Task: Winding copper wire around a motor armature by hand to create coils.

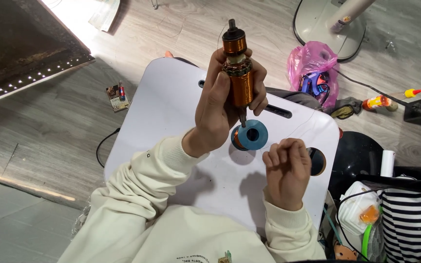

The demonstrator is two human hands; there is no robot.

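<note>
Left hand (220,109) grips copper-wound motor armature (239,73) upright above white tray table (171,112); right hand (287,170) fist-closed, maybe pinching thin wire, near blue wire spool (250,135) on the table.

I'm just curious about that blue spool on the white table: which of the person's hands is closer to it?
The left. The left hand, holding a copper-wound motor part, sits just above the blue spool, overlapping it. The right hand is a fist, lower right, apart from it.
</note>
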